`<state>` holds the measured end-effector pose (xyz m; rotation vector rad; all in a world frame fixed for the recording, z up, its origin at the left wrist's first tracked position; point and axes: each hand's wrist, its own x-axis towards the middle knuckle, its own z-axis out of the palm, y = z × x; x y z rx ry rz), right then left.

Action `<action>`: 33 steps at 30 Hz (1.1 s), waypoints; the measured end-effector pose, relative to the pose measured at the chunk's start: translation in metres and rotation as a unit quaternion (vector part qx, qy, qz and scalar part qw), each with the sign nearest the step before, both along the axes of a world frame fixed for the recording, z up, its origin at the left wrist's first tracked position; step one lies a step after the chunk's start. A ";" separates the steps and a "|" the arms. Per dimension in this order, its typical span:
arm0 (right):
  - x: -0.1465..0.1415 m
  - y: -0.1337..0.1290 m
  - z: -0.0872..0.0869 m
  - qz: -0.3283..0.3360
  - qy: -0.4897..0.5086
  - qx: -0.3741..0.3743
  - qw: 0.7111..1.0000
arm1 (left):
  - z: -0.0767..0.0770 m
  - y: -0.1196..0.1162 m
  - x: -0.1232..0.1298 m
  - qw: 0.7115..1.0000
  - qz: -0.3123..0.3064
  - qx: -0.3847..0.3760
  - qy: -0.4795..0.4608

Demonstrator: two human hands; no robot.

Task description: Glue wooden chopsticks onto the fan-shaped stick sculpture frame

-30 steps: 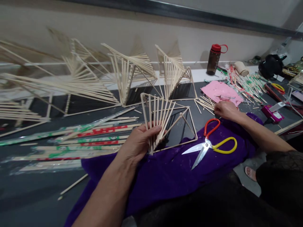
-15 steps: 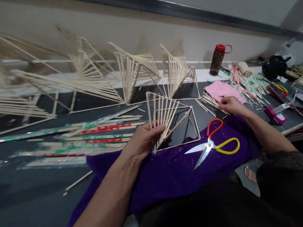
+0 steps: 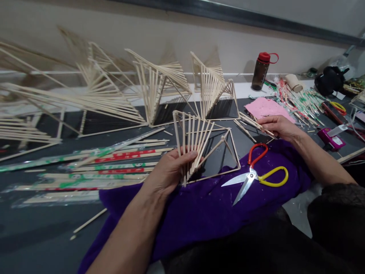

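Dark tabletop carries wrapped sticks at left. With left hand I grasp the stick frame, at the edge of purple cloth. Scissors lie open on it. Right hand pinches loose sticks, perhaps several, near pink sheet.

Red-lidded bottle near wall.

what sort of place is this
Probably a craft workspace: a dark worktop holds several models built from thin sticks, packets of wrapped sticks lie beside them, and open scissors rest on a purple cloth.
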<state>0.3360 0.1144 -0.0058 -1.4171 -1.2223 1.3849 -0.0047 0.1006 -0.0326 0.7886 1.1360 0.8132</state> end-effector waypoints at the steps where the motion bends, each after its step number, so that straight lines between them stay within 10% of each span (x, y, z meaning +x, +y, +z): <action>1: -0.002 -0.002 0.002 0.006 0.009 0.012 1.000 | 0.000 0.000 0.000 1.000 0.001 0.001 -0.003; 19: -0.015 -0.017 0.034 0.019 0.014 0.163 0.986 | -0.001 0.000 -0.004 0.994 0.038 0.097 0.016; 33: -0.079 0.036 0.051 0.092 0.024 0.182 0.979 | -0.003 0.000 -0.008 0.996 -0.043 0.015 -0.076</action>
